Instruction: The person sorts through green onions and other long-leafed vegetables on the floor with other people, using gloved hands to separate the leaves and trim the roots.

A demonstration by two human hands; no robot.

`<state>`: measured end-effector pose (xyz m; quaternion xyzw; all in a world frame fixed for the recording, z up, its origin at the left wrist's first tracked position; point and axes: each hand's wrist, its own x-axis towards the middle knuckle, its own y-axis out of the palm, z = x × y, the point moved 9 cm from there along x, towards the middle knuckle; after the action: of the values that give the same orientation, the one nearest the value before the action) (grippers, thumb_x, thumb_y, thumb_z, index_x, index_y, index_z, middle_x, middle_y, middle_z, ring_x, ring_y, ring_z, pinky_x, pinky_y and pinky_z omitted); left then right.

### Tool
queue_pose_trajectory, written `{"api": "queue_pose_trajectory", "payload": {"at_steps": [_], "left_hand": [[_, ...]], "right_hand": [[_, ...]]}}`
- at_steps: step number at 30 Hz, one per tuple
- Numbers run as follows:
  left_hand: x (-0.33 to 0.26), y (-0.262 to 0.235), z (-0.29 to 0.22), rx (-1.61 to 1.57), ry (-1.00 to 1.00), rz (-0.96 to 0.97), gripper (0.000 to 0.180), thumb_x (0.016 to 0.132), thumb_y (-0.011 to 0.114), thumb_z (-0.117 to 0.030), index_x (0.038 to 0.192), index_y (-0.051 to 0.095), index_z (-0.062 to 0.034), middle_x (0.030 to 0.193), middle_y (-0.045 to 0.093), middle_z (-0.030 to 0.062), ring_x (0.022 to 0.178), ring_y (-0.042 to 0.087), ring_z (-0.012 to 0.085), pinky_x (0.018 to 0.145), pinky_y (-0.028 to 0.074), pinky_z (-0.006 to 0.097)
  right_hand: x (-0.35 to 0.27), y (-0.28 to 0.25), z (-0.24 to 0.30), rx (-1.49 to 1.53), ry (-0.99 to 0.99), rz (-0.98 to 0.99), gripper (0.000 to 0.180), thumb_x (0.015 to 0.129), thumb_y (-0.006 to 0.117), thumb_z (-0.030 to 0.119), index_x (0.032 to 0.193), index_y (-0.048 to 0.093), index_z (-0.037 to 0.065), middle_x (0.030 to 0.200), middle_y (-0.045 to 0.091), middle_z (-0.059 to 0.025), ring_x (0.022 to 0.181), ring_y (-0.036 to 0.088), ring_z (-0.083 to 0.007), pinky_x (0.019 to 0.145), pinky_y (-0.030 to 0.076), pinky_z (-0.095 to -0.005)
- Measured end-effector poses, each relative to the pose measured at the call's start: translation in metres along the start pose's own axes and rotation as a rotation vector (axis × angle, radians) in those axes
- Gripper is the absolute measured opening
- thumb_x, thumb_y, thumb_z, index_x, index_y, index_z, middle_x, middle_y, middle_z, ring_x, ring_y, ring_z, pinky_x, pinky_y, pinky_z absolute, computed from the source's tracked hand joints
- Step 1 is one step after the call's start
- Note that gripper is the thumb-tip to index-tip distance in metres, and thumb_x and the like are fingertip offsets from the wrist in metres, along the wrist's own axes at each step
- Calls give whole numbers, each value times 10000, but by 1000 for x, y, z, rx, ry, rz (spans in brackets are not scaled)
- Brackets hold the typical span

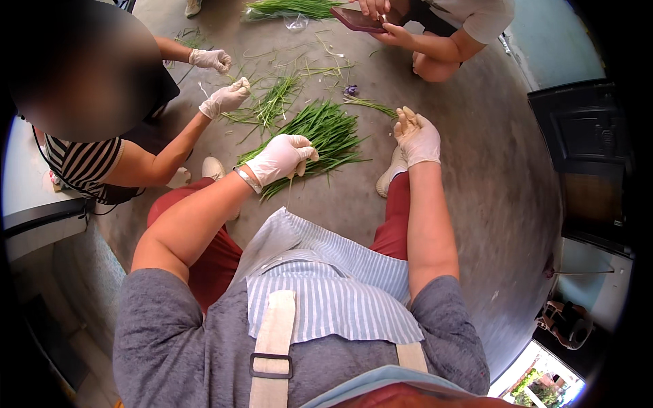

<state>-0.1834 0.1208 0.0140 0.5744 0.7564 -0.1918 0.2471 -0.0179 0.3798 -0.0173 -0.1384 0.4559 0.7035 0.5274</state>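
Note:
In a white glove, my left hand (280,160) is closed in a pinch above the near end of a large pile of long green chive-like stems (323,129). A thin pale strand (290,192) hangs down from its fingers. My right hand (417,139), also gloved, has its fingers loosely stretched and a little curled, with nothing visible in it. Its fingertips are close to the end of a small bunch of green stems (371,105) on the floor. Whether they touch it, I cannot tell.
A co-worker's gloved hands (224,98) pinch strands at the left, beside loose stems (277,100). Another person holds a tablet (357,20) at the top right. More greens lie on a clear plastic bag (296,22). A small purple object (350,90) sits on the concrete floor (490,177).

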Motion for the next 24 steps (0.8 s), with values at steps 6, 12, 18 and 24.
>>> {"api": "queue_pose_trajectory", "payload": {"at_steps": [6,12,18,24], "left_hand": [[21,-38,66,300,-112,-103,239,948,599,-214,1053,684,-17,669,609,28,537,543,109,538,452,290],[55,-54,138,607,-272,-84,267,916,642,-265,1104,698,-84,833,697,96,712,645,196,697,510,346],[96,-51,151,855,-92,-113,262,920,633,-256,1098,701,-76,1001,720,133,897,674,271,815,511,361],[109,-46,134,956,-69,-179,569,876,669,-297,1401,496,-160,1280,610,159,1150,591,348,960,473,416]], "right_hand": [[-13,21,29,-164,-229,59,187,941,576,176,1003,679,33,968,693,-88,802,650,-168,679,512,-288],[-41,58,9,-281,-253,215,223,947,582,189,1041,684,14,987,696,-100,824,653,-185,718,517,-289],[-48,69,1,-275,-218,253,226,956,576,193,1030,684,8,990,696,-103,826,653,-179,716,517,-283],[-72,85,-13,-261,-154,357,233,979,546,178,1076,666,3,1000,693,-105,812,648,-166,708,513,-271]]}}
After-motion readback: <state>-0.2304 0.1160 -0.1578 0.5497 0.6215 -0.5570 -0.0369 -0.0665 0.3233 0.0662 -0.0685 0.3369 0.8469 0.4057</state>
